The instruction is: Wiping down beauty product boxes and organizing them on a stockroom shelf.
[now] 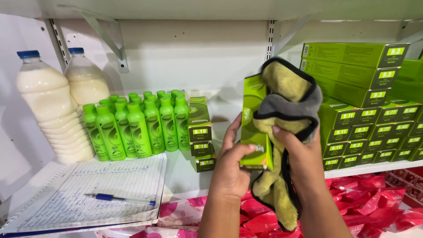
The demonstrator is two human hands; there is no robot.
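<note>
Currently | left hand fingers clasp green carton upright, held off the shelf near its front edge | right hand fingers pinch yellow-grey cloth against carton's top | wiping looks underway | stacked green boxes at shelf's right end, untouched.

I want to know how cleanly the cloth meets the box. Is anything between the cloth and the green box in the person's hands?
Nothing visible. The right hand presses the cloth straight against the green box, which the left hand holds by its lower end.
</note>
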